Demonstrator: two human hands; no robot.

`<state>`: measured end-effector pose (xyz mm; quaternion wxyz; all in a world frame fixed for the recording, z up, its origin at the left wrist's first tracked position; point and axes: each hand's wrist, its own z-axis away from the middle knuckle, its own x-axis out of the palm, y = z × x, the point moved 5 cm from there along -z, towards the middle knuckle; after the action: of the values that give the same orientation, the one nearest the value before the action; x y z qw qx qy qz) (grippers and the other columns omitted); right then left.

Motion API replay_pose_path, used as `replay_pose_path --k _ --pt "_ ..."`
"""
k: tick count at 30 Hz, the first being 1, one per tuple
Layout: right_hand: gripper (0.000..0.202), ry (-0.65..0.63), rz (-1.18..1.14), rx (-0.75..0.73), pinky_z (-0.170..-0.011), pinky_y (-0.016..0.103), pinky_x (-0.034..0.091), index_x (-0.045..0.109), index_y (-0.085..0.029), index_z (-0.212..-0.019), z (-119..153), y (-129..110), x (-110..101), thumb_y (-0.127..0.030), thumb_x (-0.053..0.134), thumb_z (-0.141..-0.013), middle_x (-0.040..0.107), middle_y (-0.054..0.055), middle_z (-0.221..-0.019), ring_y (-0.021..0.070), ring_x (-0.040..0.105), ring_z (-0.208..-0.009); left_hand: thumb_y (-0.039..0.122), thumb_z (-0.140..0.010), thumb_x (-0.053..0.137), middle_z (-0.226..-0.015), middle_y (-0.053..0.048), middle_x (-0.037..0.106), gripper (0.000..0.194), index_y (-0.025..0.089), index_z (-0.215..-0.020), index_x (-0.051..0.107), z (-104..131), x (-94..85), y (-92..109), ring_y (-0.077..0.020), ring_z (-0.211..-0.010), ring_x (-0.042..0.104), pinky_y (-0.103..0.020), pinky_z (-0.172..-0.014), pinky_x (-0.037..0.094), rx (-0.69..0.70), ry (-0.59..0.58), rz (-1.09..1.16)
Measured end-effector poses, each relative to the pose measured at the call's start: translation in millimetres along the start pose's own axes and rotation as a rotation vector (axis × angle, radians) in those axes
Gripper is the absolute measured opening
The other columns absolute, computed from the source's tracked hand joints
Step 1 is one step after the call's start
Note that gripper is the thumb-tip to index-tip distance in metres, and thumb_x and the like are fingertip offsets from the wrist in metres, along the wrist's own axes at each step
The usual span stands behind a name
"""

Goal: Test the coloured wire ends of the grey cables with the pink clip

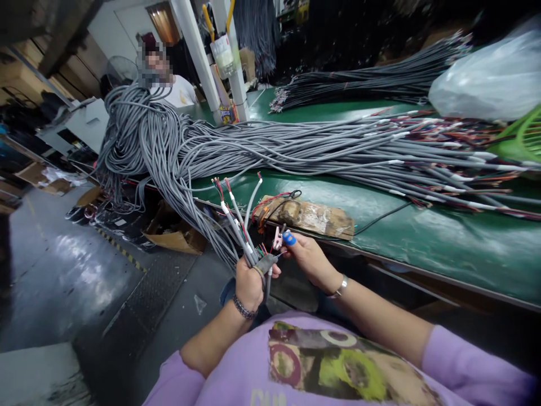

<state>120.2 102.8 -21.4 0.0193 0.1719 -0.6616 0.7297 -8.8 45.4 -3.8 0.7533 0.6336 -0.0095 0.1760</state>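
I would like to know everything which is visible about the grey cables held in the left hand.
The grey cables are slim and round, with smooth, plastic-looking jackets. Several ends rise from the closed left hand, mostly leaning left and fanning apart, in front of the green bench. White bands show near some tips, where thin wires, some red, stick out with coppery ends. The left hand grips them; whether the right hand touches them is unclear.

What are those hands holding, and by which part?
The left hand grips grey cables below their coloured wire ends. The right hand is by a pink clip and thin wires; what it pinches, if anything, cannot be told.
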Motion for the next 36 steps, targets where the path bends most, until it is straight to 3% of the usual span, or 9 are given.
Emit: replay_pose_path --k 3,8,15,19,24,27,31,36 --pt "0.050 0.027 -0.016 -0.011 -0.057 0.027 0.039 0.065 -0.018 -0.066 -0.4 -1.3 0.7 -0.066 0.056 -0.075 0.059 0.002 -0.061 0.0126 0.047 -0.057 0.035 -0.065 0.073 -0.049 -0.003 0.062 0.025 0.013 -0.058 0.062 -1.0 2.3 -0.3 -0.0120 -0.046 0.056 -0.024 -0.050 0.047 -0.005 0.006 -0.002" --pt "0.047 -0.132 -0.396 0.189 -0.059 0.028 0.042 0.064 -0.018 -0.072 -5.9 8.8 14.8 -0.065 0.061 -0.073 0.059 0.001 -0.064 0.0127 0.050 -0.058 0.039 -0.062 0.075 -0.048 -0.002 0.061 0.029 0.013 -0.060 0.061 -2.4 5.9 -3.4 -0.0122 -0.045 0.056 -0.025 -0.050 0.047 -0.026 0.012 -0.008" --pt "0.037 0.004 -0.539 0.229 -0.059 0.027 0.042 0.065 -0.019 -0.069 -12.4 18.1 13.7 -0.055 0.071 -0.069 0.059 -0.001 -0.061 0.0119 0.049 -0.057 0.039 -0.063 0.074 -0.049 -0.002 0.061 0.028 0.013 -0.065 0.062 -3.8 5.7 -9.8 -0.0127 -0.045 0.057 -0.025 -0.050 0.047 -0.047 -0.013 -0.032" --pt "0.038 -0.018 -0.559 0.259 -0.059 0.026 0.043 0.065 -0.019 -0.072 -9.1 15.9 15.5 -0.056 0.071 -0.070 0.060 0.000 -0.064 0.0124 0.052 -0.059 0.038 -0.064 0.074 -0.049 -0.002 0.061 0.028 0.013 -0.062 0.061 -2.2 4.3 -9.0 -0.0129 -0.044 0.057 -0.025 -0.050 0.047 -0.028 -0.014 -0.039" --pt "0.049 -0.221 -0.521 0.333 -0.062 0.027 0.046 0.064 -0.018 -0.080 6.8 12.5 14.3 -0.066 0.065 -0.069 0.064 0.003 -0.076 0.0132 0.056 -0.065 0.038 -0.064 0.074 -0.049 -0.002 0.062 0.027 0.013 -0.061 0.061 1.6 1.4 -5.2 -0.0130 -0.044 0.057 -0.026 -0.048 0.047 -0.015 -0.001 -0.030" --pt "0.044 -0.335 -0.423 0.315 -0.066 0.029 0.046 0.064 -0.017 -0.084 19.4 12.9 11.5 -0.055 0.075 -0.064 0.066 0.004 -0.078 0.0144 0.059 -0.067 0.040 -0.063 0.074 -0.049 -0.002 0.062 0.029 0.014 -0.062 0.061 3.7 -1.8 -7.6 -0.0146 -0.045 0.058 -0.027 -0.049 0.047 -0.021 0.003 -0.038" --pt "0.027 -0.358 -0.249 0.159 -0.064 0.028 0.042 0.061 -0.017 -0.080 28.0 5.7 13.2 -0.040 0.073 -0.072 0.065 0.001 -0.065 0.0141 0.059 -0.063 0.042 -0.066 0.073 -0.050 -0.003 0.063 0.030 0.014 -0.066 0.063 5.5 -5.7 -12.5 -0.0147 -0.047 0.059 -0.027 -0.052 0.048 0.002 -0.015 -0.086" --pt "0.026 -0.371 -0.148 0.117 -0.060 0.029 0.042 0.056 -0.017 -0.073 29.8 -2.5 22.4 -0.039 0.070 -0.075 0.062 -0.001 -0.055 0.0140 0.057 -0.055 0.042 -0.068 0.073 -0.055 -0.004 0.066 0.030 0.013 -0.069 0.065 6.5 -6.8 -16.6 -0.0147 -0.050 0.060 -0.026 -0.054 0.048 0.027 -0.129 -0.185"
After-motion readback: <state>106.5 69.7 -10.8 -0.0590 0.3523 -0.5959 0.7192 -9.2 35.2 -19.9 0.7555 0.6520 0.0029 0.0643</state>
